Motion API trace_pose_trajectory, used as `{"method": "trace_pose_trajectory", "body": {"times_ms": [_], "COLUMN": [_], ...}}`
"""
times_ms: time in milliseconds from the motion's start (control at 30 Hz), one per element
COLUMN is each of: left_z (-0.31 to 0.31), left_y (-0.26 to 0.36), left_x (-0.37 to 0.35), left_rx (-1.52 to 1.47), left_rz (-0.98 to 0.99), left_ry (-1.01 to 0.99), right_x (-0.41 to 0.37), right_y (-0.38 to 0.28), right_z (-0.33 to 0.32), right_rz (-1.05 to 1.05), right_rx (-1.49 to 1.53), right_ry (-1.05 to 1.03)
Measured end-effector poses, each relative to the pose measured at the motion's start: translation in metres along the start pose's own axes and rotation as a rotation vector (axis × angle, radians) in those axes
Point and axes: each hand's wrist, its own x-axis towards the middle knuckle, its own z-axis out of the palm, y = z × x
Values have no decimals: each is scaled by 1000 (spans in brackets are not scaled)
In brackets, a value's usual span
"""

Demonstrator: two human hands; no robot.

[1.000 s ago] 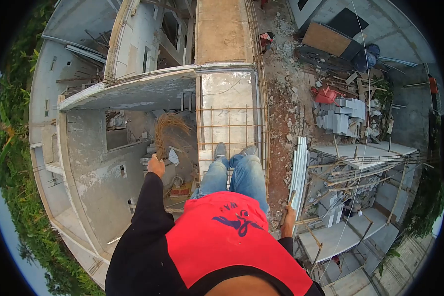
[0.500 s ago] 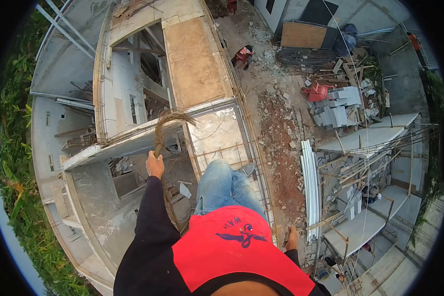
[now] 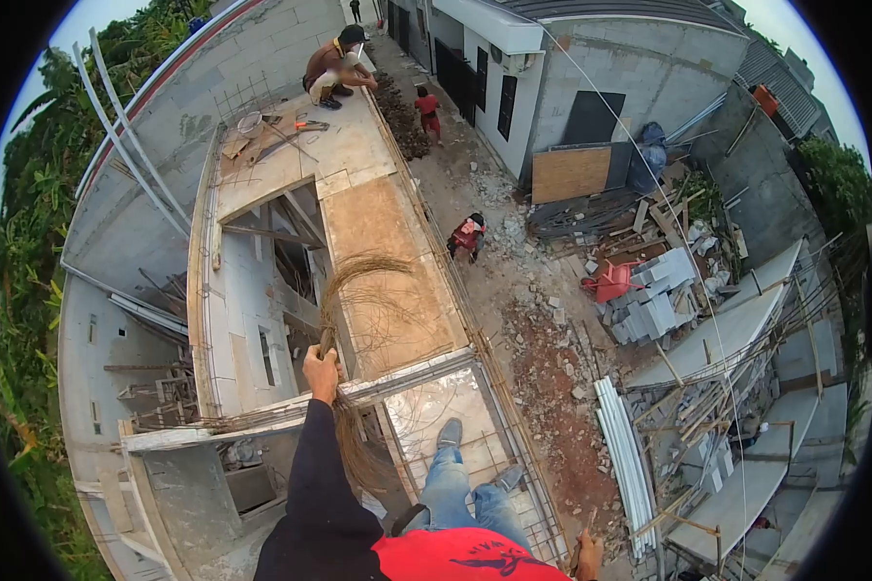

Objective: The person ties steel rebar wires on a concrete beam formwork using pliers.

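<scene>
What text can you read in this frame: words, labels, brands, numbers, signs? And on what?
Red shirt front: small dark lettering beside the dark emblem, possibly starting "WA"; too small and blurred to read for sure.
Wire bundle: no label seen.
White pipes, grey blocks: any print is too small to make out.
Nothing else readable.
</scene>
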Motion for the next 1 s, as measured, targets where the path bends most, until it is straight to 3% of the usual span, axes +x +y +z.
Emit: {"method": "trace_pose_trajectory", "body": {"times_ms": [133, 167, 200, 267, 300, 333, 400, 467, 533, 567, 667, 733, 767, 833, 867, 933, 1000], "left_z": [10, 2, 11, 20, 21, 32, 48, 69, 90, 100, 119, 120, 112, 103, 98, 72, 59], "left_y": [61, 47, 51, 64, 83, 62, 34, 33, 22, 18, 0, -13, -25, -46, -55, -71, -45], "left_x": [58, 97, 116, 146, 143, 165, 178, 145, 90, 44, -74, -136, -153, -178, -179, -164, -144], "left_rx": [-272, -240, -248, 2, 69, 168, 347, 496, 228, 73, 43, 156, 159, 579, 581, 905, 894], "left_rz": [23, -12, 1, -139, -312, -315, -172, -31, -218, -224, -436, -464, -477, 23, 7, 282, 192], "left_ry": [111, -70, -76, -61, -190, -98, -43, -150, -566, -653, -1044, -1253, -1262, -1448, -1461, -1480, -1453], "right_x": [-34, -44, -53, -63, -42, -41, -41, -39, -65, -85, -68, -70, -73, -82, -87, -85, -92], "right_y": [-3, -5, -6, -5, 50, 48, 34, 20, -56, -110, -120, -151, -170, -200, -213, -213, -211], "right_z": [28, 34, 38, 40, 47, 42, 40, 54, 73, 78, 111, 126, 132, 140, 143, 142, 133], "right_rz": [117, 141, 166, 227, -87, -81, 101, 129, 116, 81, -11, -78, -116, -166, -180, -227, -219], "right_rx": [-254, -310, -367, -497, -607, -612, -634, -543, -351, -252, -83, -55, -75, 6, 22, 3, -53], "right_ry": [-115, -141, -169, -235, -124, -126, -381, -309, -207, -172, -174, -243, -271, -357, -368, -367, -386]}}
